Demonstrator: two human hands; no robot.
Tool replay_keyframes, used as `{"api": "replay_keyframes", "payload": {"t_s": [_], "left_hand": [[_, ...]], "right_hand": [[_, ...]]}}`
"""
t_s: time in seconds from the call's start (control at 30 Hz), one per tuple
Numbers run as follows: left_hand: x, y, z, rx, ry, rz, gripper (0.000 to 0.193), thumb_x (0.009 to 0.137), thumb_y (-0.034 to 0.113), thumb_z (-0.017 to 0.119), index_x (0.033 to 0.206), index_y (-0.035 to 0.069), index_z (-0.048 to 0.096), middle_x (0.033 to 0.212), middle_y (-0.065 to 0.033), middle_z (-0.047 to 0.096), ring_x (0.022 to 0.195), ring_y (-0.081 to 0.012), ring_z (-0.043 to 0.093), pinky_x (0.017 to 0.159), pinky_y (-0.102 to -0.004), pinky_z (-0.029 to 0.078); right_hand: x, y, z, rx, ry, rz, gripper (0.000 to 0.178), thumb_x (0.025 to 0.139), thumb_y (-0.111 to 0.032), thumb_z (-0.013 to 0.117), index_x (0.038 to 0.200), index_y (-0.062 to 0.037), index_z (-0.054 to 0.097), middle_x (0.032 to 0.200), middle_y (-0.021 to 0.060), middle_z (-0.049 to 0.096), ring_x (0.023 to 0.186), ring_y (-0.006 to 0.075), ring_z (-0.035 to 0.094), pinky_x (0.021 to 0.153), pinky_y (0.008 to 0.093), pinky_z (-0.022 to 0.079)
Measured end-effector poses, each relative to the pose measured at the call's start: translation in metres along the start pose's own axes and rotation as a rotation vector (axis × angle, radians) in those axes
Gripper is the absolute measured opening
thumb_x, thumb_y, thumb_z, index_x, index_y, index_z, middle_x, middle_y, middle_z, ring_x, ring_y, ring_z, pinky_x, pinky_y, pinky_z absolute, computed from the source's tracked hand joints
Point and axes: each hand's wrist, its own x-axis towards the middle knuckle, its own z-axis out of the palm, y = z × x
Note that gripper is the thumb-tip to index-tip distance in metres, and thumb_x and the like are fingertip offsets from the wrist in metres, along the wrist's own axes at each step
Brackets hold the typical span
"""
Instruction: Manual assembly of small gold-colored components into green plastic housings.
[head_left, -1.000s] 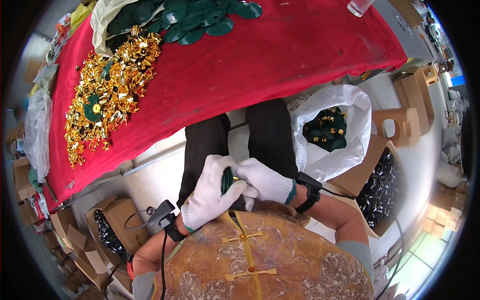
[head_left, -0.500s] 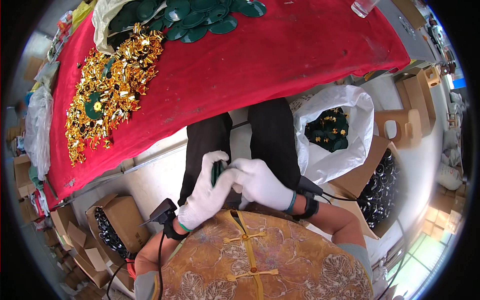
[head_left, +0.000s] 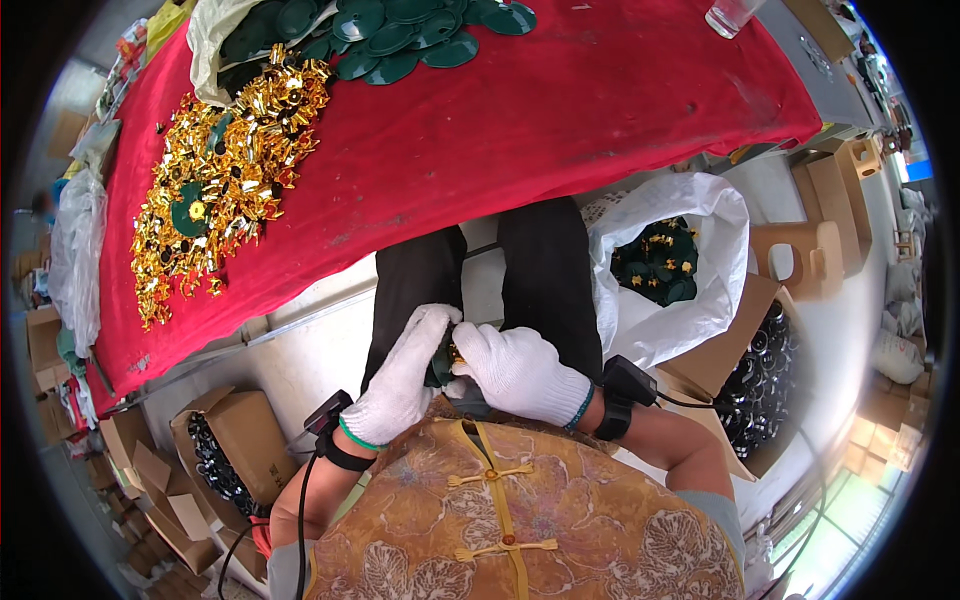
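Note:
Both hands wear white knit gloves and meet above my lap. My left hand point(head_left: 405, 378) is closed around a dark green disc point(head_left: 440, 366), partly hidden by the fingers. My right hand point(head_left: 522, 372) presses in from the other side, its fingers bent at a small gold piece point(head_left: 457, 354) against the disc. How the gold piece and disc join is hidden by the gloves. On the red-covered table point(head_left: 450, 150) lie a heap of shiny gold pieces point(head_left: 240, 160) and a pile of green discs point(head_left: 400, 38).
To the right, a white sack point(head_left: 722, 225) holds green discs with gold pieces on them. Cardboard boxes of dark shiny parts stand on the floor at the left point(head_left: 255, 445) and right point(head_left: 715, 355). A clear cup point(head_left: 728, 17) sits at the table's far right.
The disc has turned in my left hand, and a gold piece now shows between the hands. My right hand has shifted slightly down, its fingers now on the gold piece.

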Motion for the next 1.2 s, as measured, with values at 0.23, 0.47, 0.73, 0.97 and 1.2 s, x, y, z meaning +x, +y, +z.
{"api": "replay_keyframes", "payload": {"t_s": [0.23,0.47,0.73,0.97,1.2], "left_hand": [[-0.005,-0.011,0.008,0.858,0.016,0.57,0.034,0.102,0.014,0.065,0.13,0.001,0.051,0.114,-0.0167,0.055,0.101,-0.0264,0.061,0.084,-0.0384,0.054],[-0.002,-0.013,0.008,0.994,-0.033,0.644,0.039,0.097,0.01,0.068,0.13,0.001,0.05,0.115,-0.0217,0.056,0.097,-0.0343,0.06,0.087,-0.0427,0.053],[0.003,-0.004,0.005,-0.201,-0.076,-0.095,0.038,0.115,0.042,0.046,0.127,0.008,0.06,0.116,-0.0088,0.062,0.094,-0.0224,0.066,0.067,-0.0324,0.053],[0.002,-0.023,0.001,0.682,0.058,0.406,0.03,0.116,0.031,0.042,0.124,0.005,0.056,0.109,-0.0104,0.064,0.086,-0.0218,0.065,0.067,-0.0354,0.054],[0.006,-0.015,0.007,1.007,0.015,0.582,0.023,0.102,0.007,0.059,0.123,0.0,0.054,0.109,-0.0153,0.057,0.092,-0.0269,0.06,0.089,-0.0383,0.051]], "right_hand": [[0.003,-0.001,-0.017,1.383,-0.244,0.639,0.024,0.106,-0.025,0.063,0.102,-0.0016,0.061,0.076,0.0062,0.064,0.054,0.0194,0.066,0.049,0.0376,0.059],[0.005,0.007,-0.029,1.314,-0.377,0.644,0.028,0.107,-0.027,0.06,0.103,0.0009,0.064,0.074,0.0083,0.067,0.061,0.0197,0.071,0.054,0.0365,0.059],[-0.003,0.002,0.002,0.058,0.079,-0.016,0.039,0.093,-0.034,0.073,0.118,-0.0063,0.06,0.086,0.0138,0.064,0.071,0.0354,0.069,0.062,0.0444,0.056],[0.004,-0.013,-0.016,1.106,-0.03,0.488,0.031,0.108,-0.028,0.056,0.097,0.0008,0.061,0.072,0.0075,0.06,0.052,0.022,0.066,0.045,0.0356,0.054],[0.01,0.009,-0.005,1.324,-0.269,0.699,0.039,0.113,-0.032,0.046,0.096,0.0004,0.06,0.07,0.0079,0.062,0.054,0.0242,0.07,0.049,0.0343,0.056]]}}
